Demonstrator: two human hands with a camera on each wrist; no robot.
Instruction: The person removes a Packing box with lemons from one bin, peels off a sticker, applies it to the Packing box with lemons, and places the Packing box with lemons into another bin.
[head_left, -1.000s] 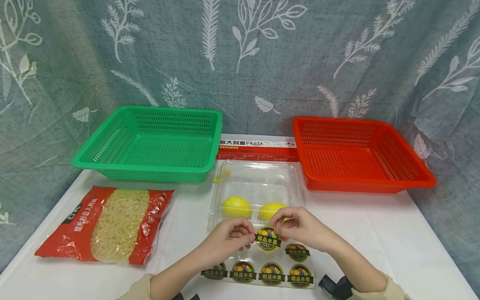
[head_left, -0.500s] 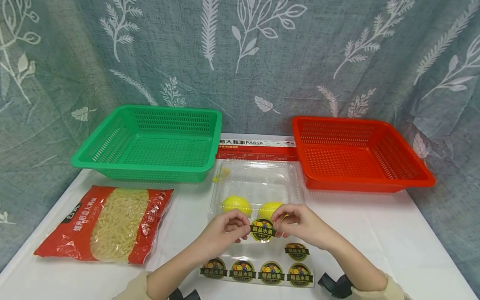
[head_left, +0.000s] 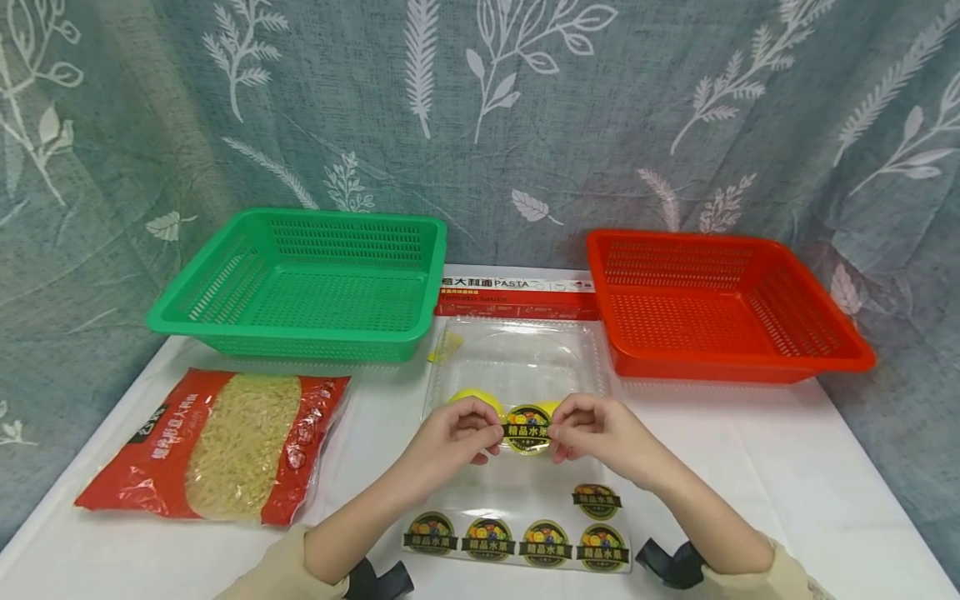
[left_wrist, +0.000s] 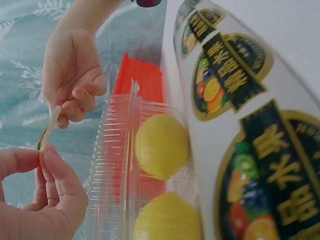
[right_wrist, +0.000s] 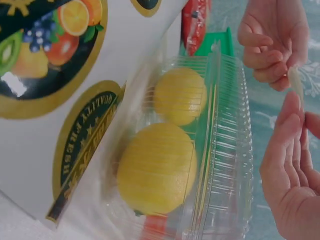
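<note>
A round black-and-gold fruit sticker (head_left: 528,430) is stretched between my two hands, above the near part of a clear plastic clamshell box (head_left: 517,350). My left hand (head_left: 455,439) pinches its left end between thumb and forefinger. The right end is pinched by my right hand (head_left: 603,437). Seen edge-on in the left wrist view, the sticker (left_wrist: 46,134) is slightly bowed. Two lemons, a nearer lemon (right_wrist: 157,167) and another lemon (right_wrist: 180,96), show through the box wall in the right wrist view; in the head view the hands and sticker partly cover them.
Below the hands lies a sticker sheet (head_left: 536,502) with several stickers on it. A pasta bag (head_left: 225,446) lies at left. Behind stand a green basket (head_left: 300,346) and a red basket (head_left: 720,367), with a red-and-white pasta box (head_left: 517,300) between them.
Both hands have carried the sticker away from me, from over the sheet to over the box's front, hiding more of the lemons. The grip at both ends stays.
</note>
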